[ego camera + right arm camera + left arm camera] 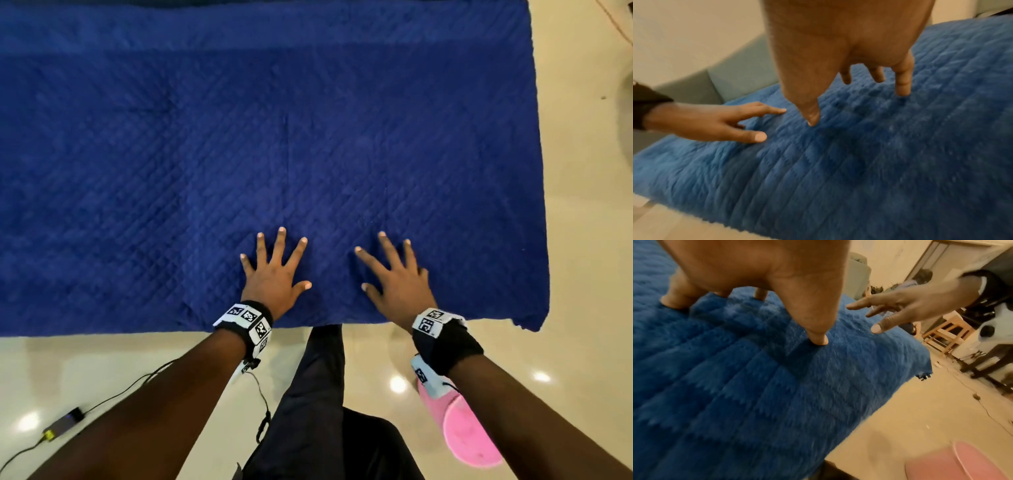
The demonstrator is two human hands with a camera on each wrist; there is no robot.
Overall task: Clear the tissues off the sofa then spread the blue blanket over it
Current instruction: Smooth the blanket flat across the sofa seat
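The blanket (308, 154) is lying spread over the sofa (715, 81), being pressed flat by the left hand (274, 277) and right hand (399, 284), fingers splayed, gripping nothing. Soft, light and quilted, it is probably best pinched at its edge.

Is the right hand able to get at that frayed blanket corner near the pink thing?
Probably yes: the right hand lies flat on the blue blanket, and nothing lies between it and the frayed corner.

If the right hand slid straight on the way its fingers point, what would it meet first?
Only more blue blanket: the right hand lies flat on it, fingers aimed toward the back of the sofa. Nothing else shows in that line; depth at the back is unclear.
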